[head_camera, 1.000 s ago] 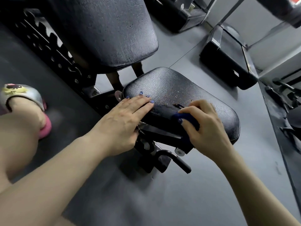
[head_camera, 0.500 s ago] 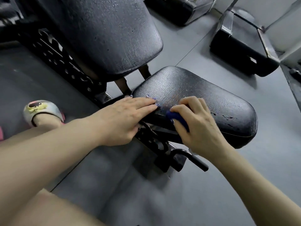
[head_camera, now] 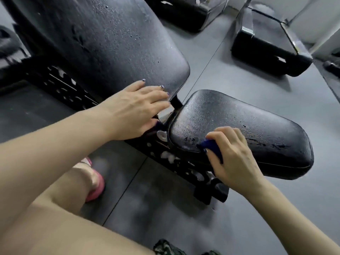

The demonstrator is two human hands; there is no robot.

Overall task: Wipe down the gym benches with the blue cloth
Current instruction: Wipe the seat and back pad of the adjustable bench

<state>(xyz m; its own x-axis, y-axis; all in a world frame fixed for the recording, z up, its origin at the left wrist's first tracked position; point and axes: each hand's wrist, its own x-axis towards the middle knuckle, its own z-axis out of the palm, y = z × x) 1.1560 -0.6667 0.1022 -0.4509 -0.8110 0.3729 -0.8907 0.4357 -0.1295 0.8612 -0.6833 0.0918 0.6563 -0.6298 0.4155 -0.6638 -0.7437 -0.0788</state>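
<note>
**Left hand shifts to the backrest; cloth works the seat's near edge**

Since half a second ago the left hand [head_camera: 136, 109] has left the seat pad's near edge and now rests up on the lower end of the backrest pad [head_camera: 110, 43], fingers straight and spread, holding nothing. Nearest the camera, a bare leg and a pink slipper [head_camera: 94, 188] stand on the grey floor [head_camera: 165, 208].

Next out, the right hand [head_camera: 233, 155] curls its fingers round the bunched blue cloth [head_camera: 211, 147] and presses it against the near rim of the seat pad [head_camera: 239, 129]. Unwiped droplets lie beyond and to the right of those fingers, along the pad's long axis, which runs from the frame joint out toward the wide far end. My judgement: the right hand, already on the pad, should sweep away along that axis.

Farther off stands another black bench [head_camera: 266, 52]. No containers are in view.
</note>
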